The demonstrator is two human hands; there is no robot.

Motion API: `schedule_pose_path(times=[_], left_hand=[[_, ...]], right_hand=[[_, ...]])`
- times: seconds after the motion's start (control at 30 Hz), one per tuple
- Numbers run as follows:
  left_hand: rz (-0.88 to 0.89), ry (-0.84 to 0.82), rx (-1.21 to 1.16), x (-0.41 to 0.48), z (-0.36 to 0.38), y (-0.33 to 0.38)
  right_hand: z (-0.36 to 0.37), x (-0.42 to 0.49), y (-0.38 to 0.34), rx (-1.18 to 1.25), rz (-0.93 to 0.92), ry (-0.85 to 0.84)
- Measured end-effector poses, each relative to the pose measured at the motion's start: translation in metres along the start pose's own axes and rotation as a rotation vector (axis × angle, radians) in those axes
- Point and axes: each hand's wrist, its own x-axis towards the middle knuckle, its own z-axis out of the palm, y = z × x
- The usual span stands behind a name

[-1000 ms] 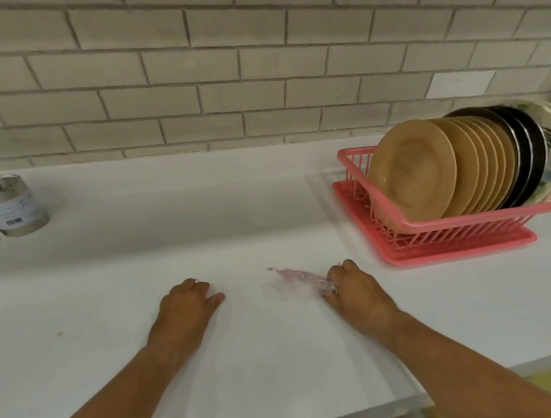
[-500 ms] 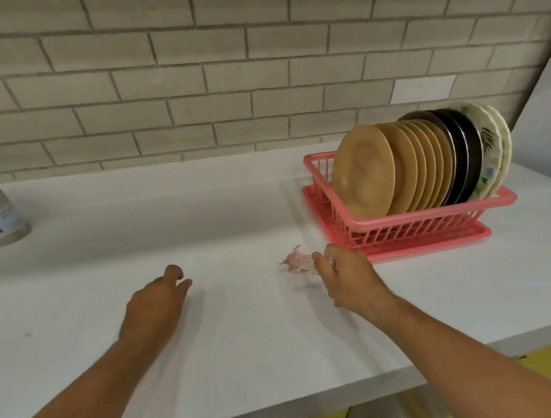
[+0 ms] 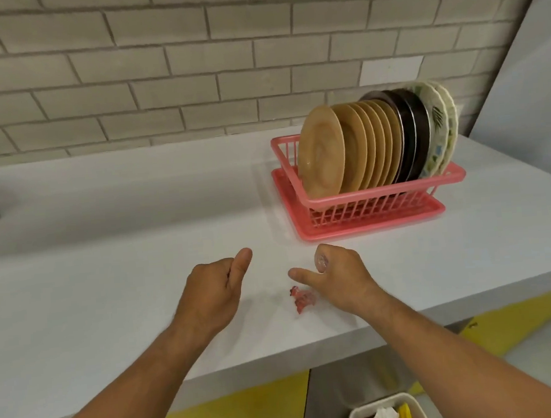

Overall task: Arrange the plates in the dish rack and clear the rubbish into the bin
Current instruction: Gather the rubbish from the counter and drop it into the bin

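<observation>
Both hands have drawn back toward the front edge of the white counter [image 3: 107, 253] since half a second ago, and the bin [image 3: 379, 401] has come into sight below that edge, with scraps in it. Then the pink wrapper [image 3: 301, 300] was pinched ahead of the right hand's fingertips; now it sits just under that hand's thumb, and I cannot tell whether it touches the hand or lies on the counter. It is crumpled, its long axis running roughly near to far, its upper end toward the brick wall [image 3: 160, 70]. The right hand [image 3: 344, 279] has its fingers curled round a small clear scrap [image 3: 321, 260], with its thumb stretched leftward. The left hand [image 3: 213, 291] is fisted on nothing, with its thumb up. To the right and behind, the pink dish rack [image 3: 381, 198] lies with its long side along the counter. The plates [image 3: 322, 153] stand on edge in it, faces turned left.
</observation>
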Motion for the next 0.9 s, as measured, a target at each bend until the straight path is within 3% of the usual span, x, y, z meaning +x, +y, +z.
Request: schedule_pose_path(times=[0.17, 0.3, 0.4, 0.47, 0.6, 0.8, 0.9], left_hand=[[0.037, -0.057, -0.237, -0.007, 0.013, 0.017], [0.002, -0.307, -0.292, -0.015, 0.025, 0.022], [-0.012, -0.487, -0.295, -0.027, 0.037, 0.029], [0.041, -0.474, -0.254, -0.035, 0.044, 0.039], [0.095, -0.374, -0.235, -0.041, 0.060, 0.063], [0.039, -0.469, -0.330, -0.059, 0.117, 0.103], [0.043, -0.485, -0.222, -0.072, 0.160, 0.122]], right_hand=[[-0.014, -0.013, 0.003, -0.018, 0.005, -0.076], [-0.022, -0.027, 0.014, 0.149, 0.113, -0.028], [-0.031, -0.042, 0.030, 0.164, 0.095, 0.102], [-0.041, -0.052, 0.040, 0.162, 0.077, 0.115], [-0.066, -0.072, 0.069, 0.254, 0.132, -0.019], [-0.108, -0.095, 0.137, 0.420, 0.226, -0.075], [-0.131, -0.106, 0.176, 0.398, 0.238, -0.094]])
